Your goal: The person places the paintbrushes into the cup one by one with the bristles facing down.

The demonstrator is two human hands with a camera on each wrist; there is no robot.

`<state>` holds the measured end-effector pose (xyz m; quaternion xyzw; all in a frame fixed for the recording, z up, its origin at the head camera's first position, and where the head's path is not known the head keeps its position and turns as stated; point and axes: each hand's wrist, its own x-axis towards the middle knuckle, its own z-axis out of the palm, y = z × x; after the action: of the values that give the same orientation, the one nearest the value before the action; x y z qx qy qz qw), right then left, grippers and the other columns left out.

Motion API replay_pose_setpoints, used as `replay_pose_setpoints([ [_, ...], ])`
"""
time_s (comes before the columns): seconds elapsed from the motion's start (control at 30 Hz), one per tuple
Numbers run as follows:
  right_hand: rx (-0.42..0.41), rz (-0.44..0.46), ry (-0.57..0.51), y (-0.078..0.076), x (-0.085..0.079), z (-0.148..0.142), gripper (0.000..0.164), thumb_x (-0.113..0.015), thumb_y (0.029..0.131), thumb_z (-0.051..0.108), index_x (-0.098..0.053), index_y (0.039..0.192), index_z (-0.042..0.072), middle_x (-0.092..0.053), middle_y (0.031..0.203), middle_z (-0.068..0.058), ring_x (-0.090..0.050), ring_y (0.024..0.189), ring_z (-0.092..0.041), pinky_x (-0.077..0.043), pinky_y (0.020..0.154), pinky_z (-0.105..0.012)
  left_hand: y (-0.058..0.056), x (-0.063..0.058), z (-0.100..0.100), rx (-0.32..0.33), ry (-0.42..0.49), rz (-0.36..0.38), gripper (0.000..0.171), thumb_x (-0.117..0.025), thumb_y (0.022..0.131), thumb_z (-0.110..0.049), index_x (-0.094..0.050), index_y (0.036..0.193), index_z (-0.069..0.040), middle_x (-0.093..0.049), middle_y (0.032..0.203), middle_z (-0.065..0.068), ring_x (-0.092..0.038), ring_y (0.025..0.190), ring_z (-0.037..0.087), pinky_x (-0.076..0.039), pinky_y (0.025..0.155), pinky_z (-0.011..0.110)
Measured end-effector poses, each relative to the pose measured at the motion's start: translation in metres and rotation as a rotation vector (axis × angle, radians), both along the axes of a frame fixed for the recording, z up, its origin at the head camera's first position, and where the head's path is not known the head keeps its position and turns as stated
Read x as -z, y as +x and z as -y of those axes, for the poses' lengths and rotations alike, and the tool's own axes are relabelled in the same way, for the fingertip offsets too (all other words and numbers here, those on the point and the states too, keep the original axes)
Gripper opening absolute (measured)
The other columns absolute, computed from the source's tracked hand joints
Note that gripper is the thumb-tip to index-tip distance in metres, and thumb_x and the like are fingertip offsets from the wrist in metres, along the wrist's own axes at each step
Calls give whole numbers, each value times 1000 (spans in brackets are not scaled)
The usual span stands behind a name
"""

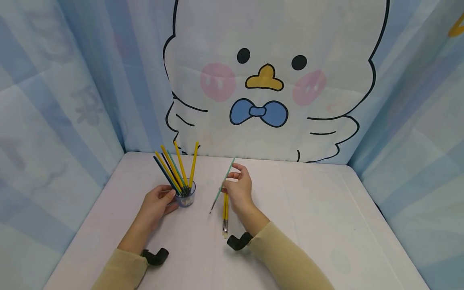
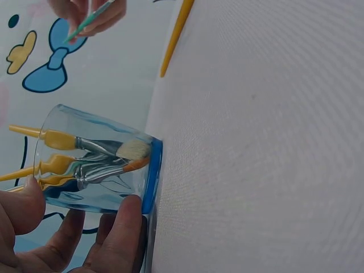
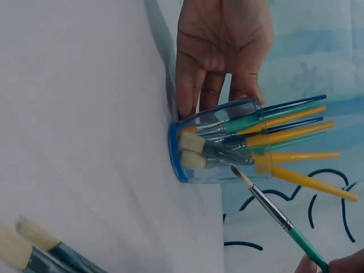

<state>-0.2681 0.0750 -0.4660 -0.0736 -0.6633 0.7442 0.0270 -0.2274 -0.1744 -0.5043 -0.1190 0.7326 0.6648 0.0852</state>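
Note:
A clear blue cup stands on the table with several paintbrushes in it, bristles down, their yellow, green and dark blue handles fanning upward. My left hand holds the cup at its left side, the thumb close to the rim and the fingers lower on the wall. To the right of the cup, my right hand pinches a thin green paintbrush, tilted with its bristle tip pointing down. Two yellow paintbrushes lie on the table just beneath the right hand, bristles toward me.
The pale cloth-covered table reaches back to a curtain printed with a cartoon bird. Blue striped curtains close in both sides. A black wrist mount juts out at each sleeve cuff.

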Motion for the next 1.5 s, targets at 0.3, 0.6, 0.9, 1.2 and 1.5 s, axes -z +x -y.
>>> replay_pose_setpoints([
  [0.3,30,-102,-89,1,-14,19,69,-59,85,-19,-53,145,15,-54,105,-4,-63,73,-13,-65,68,-25,1,-1,0,-1,6,5,49,-54,115,-23,-44,156,1,-52,148,26,-60,135,35,-65,100,33],
  [0.6,43,-178,-135,-3,-20,36,69,-60,86,-19,-52,145,17,-53,107,-5,-61,80,-15,-65,70,-26,0,-2,0,-6,3,14,50,-54,115,-24,-44,157,0,-51,150,26,-59,137,37,-64,102,35],
  [0.9,69,-244,-134,-6,-20,52,68,-62,90,-17,-49,147,18,-54,107,-4,-61,83,-15,-65,72,-24,-1,-3,1,-4,3,10,50,-54,114,-24,-44,156,1,-51,149,26,-65,130,34,-65,99,33],
  [1.2,49,-228,-63,-7,-7,62,65,-62,91,-16,-53,141,24,-55,112,-9,-61,87,-16,-65,74,-25,0,-3,-1,-7,1,9,48,-54,115,-24,-45,155,1,-51,150,27,-65,131,36,-65,100,35],
  [1.5,-19,-200,59,-7,6,69,65,-60,94,-13,-52,148,22,-55,109,-1,-62,87,-16,-62,70,-26,0,-1,0,-7,-5,8,48,-55,114,-23,-45,155,1,-52,150,27,-66,130,35,-65,99,33],
])
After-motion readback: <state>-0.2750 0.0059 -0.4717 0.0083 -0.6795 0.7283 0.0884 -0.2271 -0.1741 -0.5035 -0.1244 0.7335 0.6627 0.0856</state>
